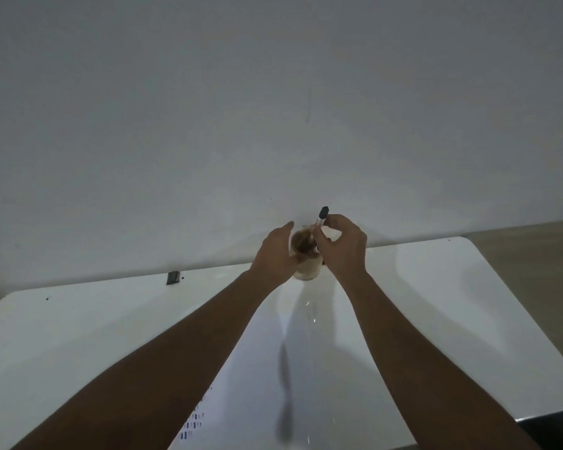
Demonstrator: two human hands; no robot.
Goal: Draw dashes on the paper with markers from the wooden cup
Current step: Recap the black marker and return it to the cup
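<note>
A wooden cup (308, 269) stands at the far edge of the white table, close to the wall. My left hand (275, 256) is wrapped around the cup's left side. My right hand (343, 245) pinches a marker (320, 219) with a black cap, held upright and slightly tilted, its lower end inside the cup's mouth. A white sheet of paper (264, 368) lies between my forearms, with rows of short blue and red dashes (194, 420) near its lower left, partly hidden by my left arm.
The white table (78, 336) has rounded far corners and meets a plain grey wall. A small dark object (173, 277) lies at the table's far edge on the left. Beyond the right edge, beige floor (533, 248) shows.
</note>
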